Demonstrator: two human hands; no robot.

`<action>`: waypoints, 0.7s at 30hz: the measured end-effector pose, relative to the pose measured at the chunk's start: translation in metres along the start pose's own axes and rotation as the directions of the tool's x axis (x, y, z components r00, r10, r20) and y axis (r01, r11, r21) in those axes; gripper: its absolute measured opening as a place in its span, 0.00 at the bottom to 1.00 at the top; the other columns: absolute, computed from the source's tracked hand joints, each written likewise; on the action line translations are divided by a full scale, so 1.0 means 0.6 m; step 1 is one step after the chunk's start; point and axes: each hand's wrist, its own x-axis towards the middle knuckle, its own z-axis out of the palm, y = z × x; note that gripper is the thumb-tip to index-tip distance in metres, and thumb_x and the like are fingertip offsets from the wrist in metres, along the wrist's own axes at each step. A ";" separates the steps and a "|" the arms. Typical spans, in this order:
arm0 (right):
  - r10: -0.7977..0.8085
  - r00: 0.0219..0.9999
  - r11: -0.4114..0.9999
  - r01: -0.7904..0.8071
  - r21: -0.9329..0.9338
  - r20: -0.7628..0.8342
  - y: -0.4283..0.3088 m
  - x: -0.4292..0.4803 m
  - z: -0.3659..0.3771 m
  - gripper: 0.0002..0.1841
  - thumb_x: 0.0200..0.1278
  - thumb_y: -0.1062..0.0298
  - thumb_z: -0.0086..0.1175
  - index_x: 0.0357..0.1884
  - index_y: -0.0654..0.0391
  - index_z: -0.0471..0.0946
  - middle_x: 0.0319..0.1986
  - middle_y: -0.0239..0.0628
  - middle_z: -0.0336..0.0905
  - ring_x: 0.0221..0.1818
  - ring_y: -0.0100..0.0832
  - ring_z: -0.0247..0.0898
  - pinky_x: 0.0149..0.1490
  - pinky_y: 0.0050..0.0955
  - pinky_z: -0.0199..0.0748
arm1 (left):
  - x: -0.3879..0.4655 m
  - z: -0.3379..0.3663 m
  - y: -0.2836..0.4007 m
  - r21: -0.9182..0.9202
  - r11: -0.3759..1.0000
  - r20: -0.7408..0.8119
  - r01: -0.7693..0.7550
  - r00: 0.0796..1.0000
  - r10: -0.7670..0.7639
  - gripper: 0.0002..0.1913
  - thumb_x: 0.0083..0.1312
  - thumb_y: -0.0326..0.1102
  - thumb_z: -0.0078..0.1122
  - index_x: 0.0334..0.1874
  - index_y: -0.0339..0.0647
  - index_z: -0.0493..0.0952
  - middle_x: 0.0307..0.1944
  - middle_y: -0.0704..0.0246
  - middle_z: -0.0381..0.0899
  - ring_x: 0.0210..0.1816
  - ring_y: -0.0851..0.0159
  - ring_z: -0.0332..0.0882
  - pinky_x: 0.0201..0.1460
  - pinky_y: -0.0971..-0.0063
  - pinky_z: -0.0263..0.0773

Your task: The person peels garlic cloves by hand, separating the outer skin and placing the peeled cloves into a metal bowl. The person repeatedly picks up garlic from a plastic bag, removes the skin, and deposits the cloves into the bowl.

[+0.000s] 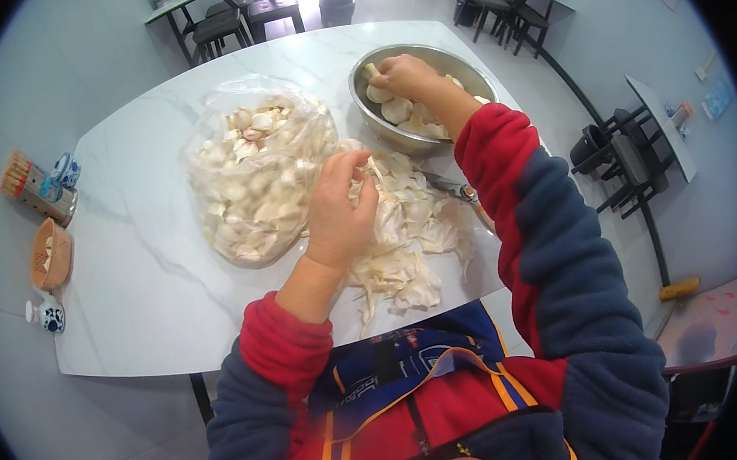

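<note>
My right hand [409, 76] reaches into a stainless steel bowl [364, 115] of whole garlic bulbs [397, 110]. Its fingers close on a garlic bulb [376, 94] at the stem. Over a heap of papery garlic skins [416, 216] is my left hand [344, 209], fingers curled and thumb apart, with nothing plainly held. Just left of it stands a clear plastic bag [216, 102] full of separated garlic cloves [257, 126]. Scissors [449, 185] lie by the skins, their handles partly under my right forearm.
On the white marbled table [136, 276], the left edge carries a toothpick holder [40, 193], an orange plastic basket [52, 257] and a small blue-and-white ceramic bottle [52, 317]. Beyond it stand stools [219, 27], a bin [337, 10] and other tables [662, 129].
</note>
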 end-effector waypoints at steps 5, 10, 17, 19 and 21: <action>-0.203 0.972 0.979 0.201 -0.025 -0.121 0.007 -0.007 0.003 0.17 0.54 0.52 0.59 0.40 0.54 0.79 0.35 0.38 0.80 0.39 0.38 0.75 0.43 0.35 0.71 | 0.000 0.000 -0.003 -0.009 1.000 -0.018 0.000 1.000 -0.001 0.14 0.57 0.23 0.52 0.47 0.35 0.73 0.41 0.61 0.75 0.38 0.62 0.74 0.46 0.69 0.70; -0.218 0.896 0.932 0.309 0.191 -0.387 -0.011 -0.058 -0.023 0.12 0.54 0.58 0.60 0.34 0.54 0.80 0.31 0.35 0.81 0.36 0.36 0.77 0.39 0.34 0.72 | 0.003 -0.004 0.006 -0.091 0.995 -0.032 0.051 0.998 -0.054 0.14 0.58 0.24 0.54 0.47 0.36 0.73 0.41 0.62 0.74 0.38 0.62 0.74 0.47 0.70 0.69; -0.448 0.769 0.563 0.639 0.524 -0.456 -0.023 -0.256 -0.083 0.10 0.52 0.77 0.61 0.38 0.60 0.81 0.33 0.33 0.76 0.33 0.25 0.73 0.35 0.26 0.72 | 0.020 -0.020 0.022 -0.041 0.987 -0.241 -0.157 0.960 0.143 0.15 0.56 0.31 0.64 0.45 0.38 0.75 0.41 0.62 0.74 0.38 0.62 0.74 0.43 0.71 0.70; -0.561 0.689 0.584 0.722 0.371 -0.459 -0.026 -0.291 -0.046 0.11 0.50 0.78 0.62 0.39 0.60 0.81 0.33 0.35 0.76 0.33 0.29 0.74 0.37 0.27 0.73 | 0.021 -0.024 0.022 0.028 0.977 -0.116 -0.214 0.970 0.215 0.15 0.55 0.32 0.66 0.43 0.38 0.76 0.40 0.63 0.75 0.37 0.62 0.75 0.42 0.71 0.70; -0.626 0.659 0.613 0.746 0.259 -0.416 -0.020 -0.306 -0.017 0.09 0.52 0.76 0.61 0.38 0.60 0.81 0.34 0.39 0.77 0.33 0.36 0.75 0.37 0.27 0.73 | 0.018 -0.023 0.021 0.009 0.985 -0.012 -0.171 0.985 0.171 0.13 0.55 0.31 0.66 0.40 0.38 0.76 0.38 0.64 0.75 0.36 0.62 0.75 0.40 0.71 0.70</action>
